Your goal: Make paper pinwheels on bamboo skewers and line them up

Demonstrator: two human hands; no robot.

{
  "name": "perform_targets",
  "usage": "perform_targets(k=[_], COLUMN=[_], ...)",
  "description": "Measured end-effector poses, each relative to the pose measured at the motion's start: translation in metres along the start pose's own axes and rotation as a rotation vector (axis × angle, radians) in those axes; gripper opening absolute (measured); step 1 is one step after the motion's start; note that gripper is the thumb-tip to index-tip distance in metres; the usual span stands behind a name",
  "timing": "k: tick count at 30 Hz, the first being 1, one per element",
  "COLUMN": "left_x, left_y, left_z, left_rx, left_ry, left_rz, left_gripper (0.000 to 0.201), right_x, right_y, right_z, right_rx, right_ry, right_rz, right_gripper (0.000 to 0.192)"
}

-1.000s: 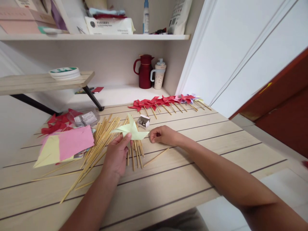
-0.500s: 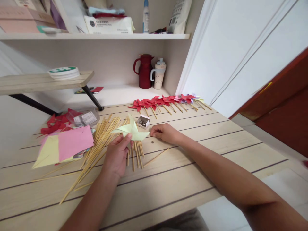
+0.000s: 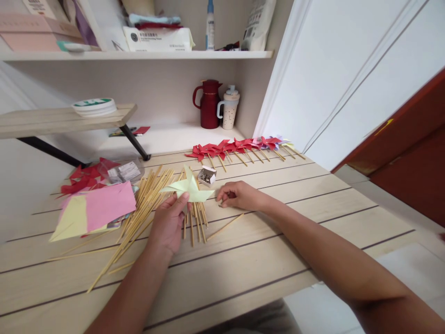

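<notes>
Since half a second ago the right hand (image 3: 236, 195) has drawn slightly nearer, its fingertips now pinching down onto a tiny dark pin (image 3: 220, 204) on the pale wooden slatted table (image 3: 313, 218); whether the pin is actually gripped I cannot tell. From the head view, the left hand (image 3: 170, 222) holds a pale green folded paper pinwheel (image 3: 188, 186) by its near edge, thumb and fingers closed narrowly on it, above a loose heap of thin bamboo sticks (image 3: 149, 204). That pin lies just right of the pinwheel, nearer the right hand. One stick (image 3: 225, 226) lies apart, slanting near-left to far-right. A small open box of pins (image 3: 207, 176) sits just beyond.
</notes>
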State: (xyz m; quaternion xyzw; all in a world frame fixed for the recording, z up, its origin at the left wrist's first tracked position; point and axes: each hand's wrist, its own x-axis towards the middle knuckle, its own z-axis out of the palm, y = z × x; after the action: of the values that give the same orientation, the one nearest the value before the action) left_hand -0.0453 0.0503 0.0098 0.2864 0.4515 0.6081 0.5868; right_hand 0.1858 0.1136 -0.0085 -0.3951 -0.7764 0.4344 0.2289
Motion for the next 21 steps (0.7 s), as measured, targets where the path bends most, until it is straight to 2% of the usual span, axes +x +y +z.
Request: perform_targets(k=[3,7,9,14,17,21], left_x=[0.0,0.001,0.001,0.001,0.0,0.0], left_y=[0.0,0.0,0.0,-0.001,-0.001,0.0], left_z=[0.0,0.0,0.001,0.0,0.001,0.002], left_rx=[-0.008,-0.017,-0.015,-0.005,-0.001,0.003], left_ry=[0.005,-0.001,-0.005,-0.012,-0.02,-0.022], left_rz=[-0.009,-0.018,-0.022,-0.03,-0.036,-0.034], left_gripper=[0.041,0.04,0.041,0.039,0.04,0.04], right_x=[0.001,0.002,0.0,-0.007,-0.008,-0.008], right_y=[-0.003,-0.009,-0.011,-0.016,-0.023,-0.029], right_z=[0.005,0.006,0.001,-0.012,-0.011,-0.005], right_rx=[-0.104,-0.219,-0.194,-0.177,-0.319,-0.469], right_ry=[0.037,0.099,0.05,-0.196,-0.22,-0.173], right_rz=[-0.043,0.028,0.089,0.186,0.214,0.233], right_gripper=[0.006,0.013,0.013,0.01,0.007,0.02])
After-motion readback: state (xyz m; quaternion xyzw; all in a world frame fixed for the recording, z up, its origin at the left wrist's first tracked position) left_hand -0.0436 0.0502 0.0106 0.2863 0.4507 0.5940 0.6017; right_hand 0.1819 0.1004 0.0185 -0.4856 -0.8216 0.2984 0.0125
